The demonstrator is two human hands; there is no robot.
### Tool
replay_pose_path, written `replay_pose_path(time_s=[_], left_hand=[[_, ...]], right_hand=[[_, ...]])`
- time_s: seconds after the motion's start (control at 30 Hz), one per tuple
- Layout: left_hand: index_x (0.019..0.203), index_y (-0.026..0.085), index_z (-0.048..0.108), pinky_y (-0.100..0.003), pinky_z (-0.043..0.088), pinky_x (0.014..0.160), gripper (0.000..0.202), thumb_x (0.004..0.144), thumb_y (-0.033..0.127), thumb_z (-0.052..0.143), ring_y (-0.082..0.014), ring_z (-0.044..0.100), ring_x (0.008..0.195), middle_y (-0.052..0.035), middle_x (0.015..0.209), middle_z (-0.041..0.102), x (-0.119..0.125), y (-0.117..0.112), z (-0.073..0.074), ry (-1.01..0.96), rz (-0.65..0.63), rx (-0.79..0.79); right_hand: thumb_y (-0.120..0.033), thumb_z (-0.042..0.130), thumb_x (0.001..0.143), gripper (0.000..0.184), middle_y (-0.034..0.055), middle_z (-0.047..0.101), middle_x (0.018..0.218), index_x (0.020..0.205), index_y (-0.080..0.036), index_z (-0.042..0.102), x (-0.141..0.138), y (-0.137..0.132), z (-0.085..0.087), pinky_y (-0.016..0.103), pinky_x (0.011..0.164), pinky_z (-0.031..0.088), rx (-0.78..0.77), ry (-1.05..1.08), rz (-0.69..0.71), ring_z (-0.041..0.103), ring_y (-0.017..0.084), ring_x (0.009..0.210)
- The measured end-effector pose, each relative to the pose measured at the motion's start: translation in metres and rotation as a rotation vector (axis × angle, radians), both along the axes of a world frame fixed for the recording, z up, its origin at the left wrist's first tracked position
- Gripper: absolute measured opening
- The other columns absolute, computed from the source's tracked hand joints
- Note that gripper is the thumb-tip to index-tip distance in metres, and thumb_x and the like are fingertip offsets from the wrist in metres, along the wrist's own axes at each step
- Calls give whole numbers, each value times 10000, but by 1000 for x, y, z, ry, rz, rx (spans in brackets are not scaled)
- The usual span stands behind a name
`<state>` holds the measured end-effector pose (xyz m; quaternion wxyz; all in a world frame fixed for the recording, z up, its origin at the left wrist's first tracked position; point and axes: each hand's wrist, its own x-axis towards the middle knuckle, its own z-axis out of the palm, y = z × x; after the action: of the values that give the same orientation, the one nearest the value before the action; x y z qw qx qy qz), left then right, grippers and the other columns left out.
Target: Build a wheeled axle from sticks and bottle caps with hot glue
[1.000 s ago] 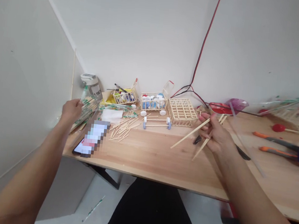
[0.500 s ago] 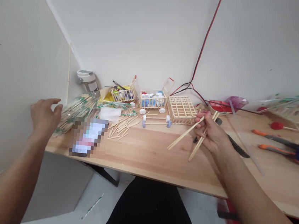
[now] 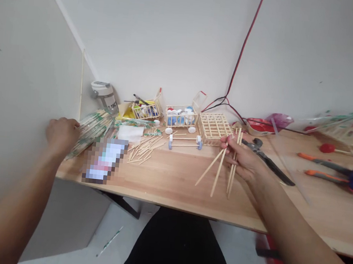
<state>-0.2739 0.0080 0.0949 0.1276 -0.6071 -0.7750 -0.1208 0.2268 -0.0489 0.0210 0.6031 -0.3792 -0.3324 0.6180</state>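
My left hand [image 3: 61, 135] sits at the left end of a bundle of wooden chopsticks in green-printed paper wrappers [image 3: 92, 132], its fingers curled on the bundle. The bundle lies tilted at the table's left end. My right hand [image 3: 242, 159] grips several loose wooden chopsticks [image 3: 219, 172], which fan downward toward the table. Black-handled pliers [image 3: 266, 159] lie just beyond that hand, and a pixelated phone [image 3: 104, 160] lies next to the bundle.
Small stick-built carts [image 3: 181, 117] with bottle caps and a wooden lattice frame [image 3: 213, 128] stand along the back wall. Loose sticks [image 3: 143, 148] and axles with cap wheels [image 3: 184, 142] lie in front. Orange-handled tools [image 3: 327, 169] lie at the right. A wall bounds the left.
My left hand has moved right from beside the wall onto the bundle. My right hand has shifted left, and its chopsticks now stand more upright and spread apart.
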Motion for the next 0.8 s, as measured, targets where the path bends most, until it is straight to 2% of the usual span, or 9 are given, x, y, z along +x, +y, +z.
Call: replay_pose_path(time_s=[0.13,0.23,0.33,0.4,0.57,0.63,0.73,0.8], left_hand=[[1060,120,690,-292,366,706,388,868,249,379,-220,417,792,-119,965,608,8,0,5,197,116,-57],[1090,140,673,-263,348,669,405,888,205,327,-217,436,797,-107,981,619,9,0,5,291,170,-52],[1152,107,620,-285,362,786,381,896,229,364,-222,464,898,-118,1038,623,7,-1,1,319,71,21],[1144,92,609,-303,342,869,357,887,239,410,-224,473,950,-126,1052,622,7,-3,-4,341,-15,5],[920,101,694,-308,359,772,305,842,333,512,-282,486,938,-154,968,627,17,-9,-16,343,-32,-130],[952,87,687,-320,363,762,324,866,313,471,-303,486,967,-171,1000,625,24,-11,-18,339,-34,-133],[1113,103,640,-329,372,798,383,925,241,336,-292,492,1026,-161,1089,625,35,-13,-18,317,-44,-102],[1096,140,652,-320,387,791,402,939,245,297,-280,517,1033,-140,1102,637,40,-16,-21,286,-47,-117]], right_hand=[[-366,814,680,278,-22,532,605,733,-153,644,-1,0,0,82,284,223,-5,-6,-24,397,37,462],[-382,757,743,257,-29,520,579,721,-172,611,-1,1,-1,109,291,233,-14,-30,-42,386,46,433],[-428,703,790,274,-52,466,525,725,-189,584,1,2,-3,144,293,245,-30,-54,-54,343,55,391],[-450,697,793,293,-64,421,496,723,-194,573,1,2,-4,152,314,280,-32,-43,-52,346,62,394],[-441,716,788,327,-55,415,489,671,-181,556,-2,3,-3,150,418,383,-21,-10,-35,400,65,455],[-436,719,786,327,-55,412,489,666,-179,556,-3,2,-2,155,428,389,-26,-1,-43,395,63,452],[-438,736,770,321,-73,364,483,686,-183,560,-1,2,-3,162,429,393,-16,17,-14,367,59,434],[-442,763,740,328,-88,318,478,701,-186,562,1,2,-4,151,404,364,-26,31,33,328,51,418]])
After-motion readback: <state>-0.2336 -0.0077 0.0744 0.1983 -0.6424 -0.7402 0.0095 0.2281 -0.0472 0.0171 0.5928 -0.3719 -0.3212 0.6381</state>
